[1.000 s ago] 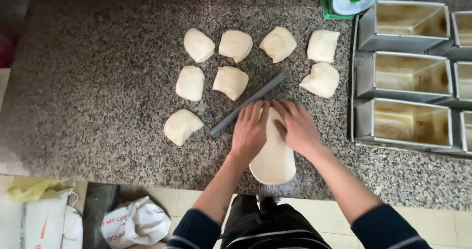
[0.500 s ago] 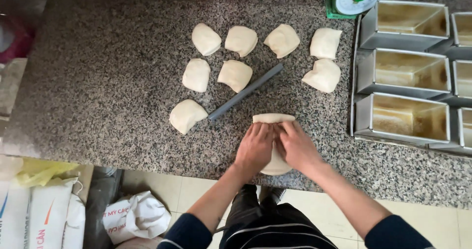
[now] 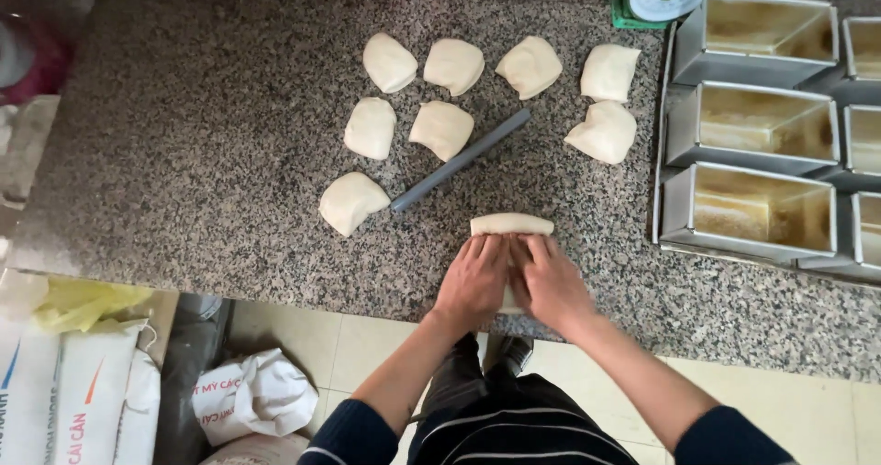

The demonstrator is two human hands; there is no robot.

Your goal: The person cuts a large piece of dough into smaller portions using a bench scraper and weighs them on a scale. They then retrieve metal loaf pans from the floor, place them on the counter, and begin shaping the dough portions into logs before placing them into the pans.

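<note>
Pressing flat on a pale rolled dough piece point(image 3: 511, 224), both hands point(image 3: 474, 280) point(image 3: 549, 281) at lower centre; rectangular metal loaf tins point(image 3: 745, 210) with crumbly brown residue at right.

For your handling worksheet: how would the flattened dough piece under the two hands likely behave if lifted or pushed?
The dough piece would probably be floppy: its far edge is curled into a soft roll while the left hand and right hand press it. It would likely sag and stretch if lifted. On the granite counter it may drag rather than slide.

Even, soft overhead light; faint shadows beside the pale dough pieces point(image 3: 442, 129); mild glare inside the metal loaf tins point(image 3: 748, 210); sharp focus throughout.
</note>
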